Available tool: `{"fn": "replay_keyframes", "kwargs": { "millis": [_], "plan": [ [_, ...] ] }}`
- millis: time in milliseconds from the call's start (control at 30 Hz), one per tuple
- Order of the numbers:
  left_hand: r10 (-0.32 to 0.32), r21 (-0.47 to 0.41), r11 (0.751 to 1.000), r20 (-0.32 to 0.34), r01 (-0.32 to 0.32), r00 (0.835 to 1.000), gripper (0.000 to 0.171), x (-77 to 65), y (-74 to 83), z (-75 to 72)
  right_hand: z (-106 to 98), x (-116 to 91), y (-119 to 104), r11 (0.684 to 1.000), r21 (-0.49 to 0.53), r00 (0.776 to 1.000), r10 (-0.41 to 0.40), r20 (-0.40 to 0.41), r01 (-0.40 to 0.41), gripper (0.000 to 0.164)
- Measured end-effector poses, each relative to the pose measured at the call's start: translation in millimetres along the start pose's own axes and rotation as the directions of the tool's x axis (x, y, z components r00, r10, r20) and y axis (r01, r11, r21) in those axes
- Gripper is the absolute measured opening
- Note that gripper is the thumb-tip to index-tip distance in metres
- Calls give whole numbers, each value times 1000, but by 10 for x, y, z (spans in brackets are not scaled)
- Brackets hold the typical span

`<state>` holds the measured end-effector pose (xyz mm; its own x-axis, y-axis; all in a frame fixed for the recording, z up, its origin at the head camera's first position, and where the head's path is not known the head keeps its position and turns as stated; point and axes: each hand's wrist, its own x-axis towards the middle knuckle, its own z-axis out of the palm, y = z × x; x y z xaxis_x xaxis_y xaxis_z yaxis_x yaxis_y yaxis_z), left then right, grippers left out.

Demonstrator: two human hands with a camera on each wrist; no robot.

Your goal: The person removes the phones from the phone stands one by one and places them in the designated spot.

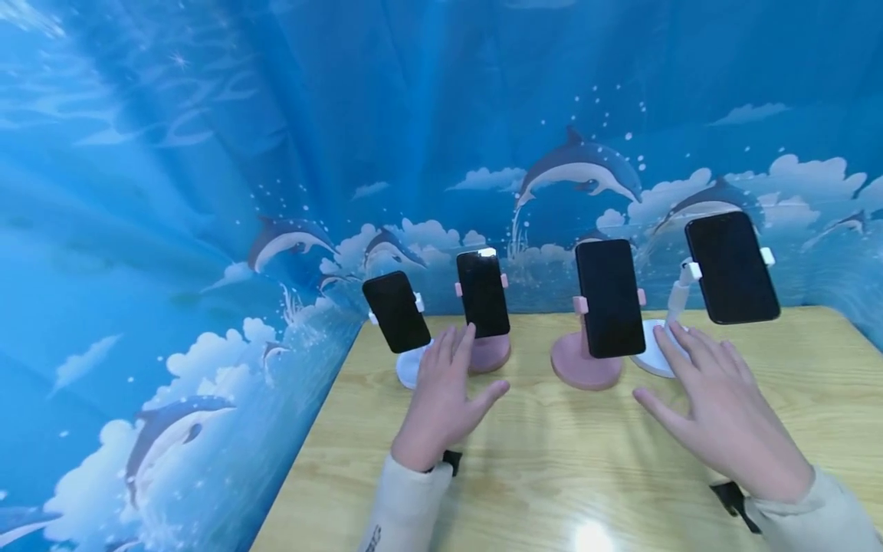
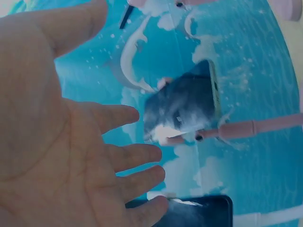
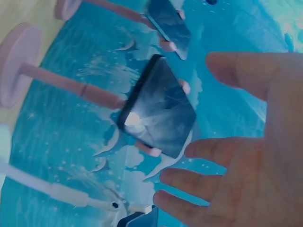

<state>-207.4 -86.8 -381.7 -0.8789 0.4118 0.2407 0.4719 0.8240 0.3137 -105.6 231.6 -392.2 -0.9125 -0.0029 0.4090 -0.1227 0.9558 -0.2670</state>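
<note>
Four-legged counts aside, several black-screened phones stand clamped in phone holders along the back of the table. My left hand (image 1: 444, 395), fingers straight and thumb spread, hovers before the two left ones: a phone (image 1: 396, 311) on a white-based holder (image 1: 408, 369) and a phone (image 1: 483, 295) on a pink-based holder (image 1: 491, 355). My right hand (image 1: 720, 406), also spread, is in front of a phone (image 1: 610, 299) on a pink holder (image 1: 586, 372) and a phone (image 1: 733, 268) on a white holder (image 1: 651, 349). Neither hand holds anything. In the right wrist view, the phone (image 3: 158, 111) sits beyond my fingertips.
The light wooden table (image 1: 538, 475) runs toward me, with a bright reflection near its front. Behind and to the left hangs a blue cloth backdrop (image 1: 448, 115) printed with dolphins and clouds. Dark straps (image 1: 734, 502) show at my wrists.
</note>
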Motion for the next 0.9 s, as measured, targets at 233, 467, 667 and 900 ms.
{"fn": "replay_keyframes", "kwargs": {
  "millis": [233,467,667,900],
  "plan": [
    [-24,17,1000,6,23,1000,91,8,-58,55,19,-47,81,999,-53,1000,-7,-11,6,89],
    [-6,48,999,3,6,1000,94,-10,-11,57,34,-70,7,999,-47,1000,11,8,-10,90],
    [13,86,996,-14,-12,1000,93,8,33,85,24,-54,-29,999,-35,1000,7,-3,-7,90],
    [-6,92,996,13,5,1000,95,-23,53,81,41,-58,-32,998,-48,999,41,8,-41,94]
  ]
}}
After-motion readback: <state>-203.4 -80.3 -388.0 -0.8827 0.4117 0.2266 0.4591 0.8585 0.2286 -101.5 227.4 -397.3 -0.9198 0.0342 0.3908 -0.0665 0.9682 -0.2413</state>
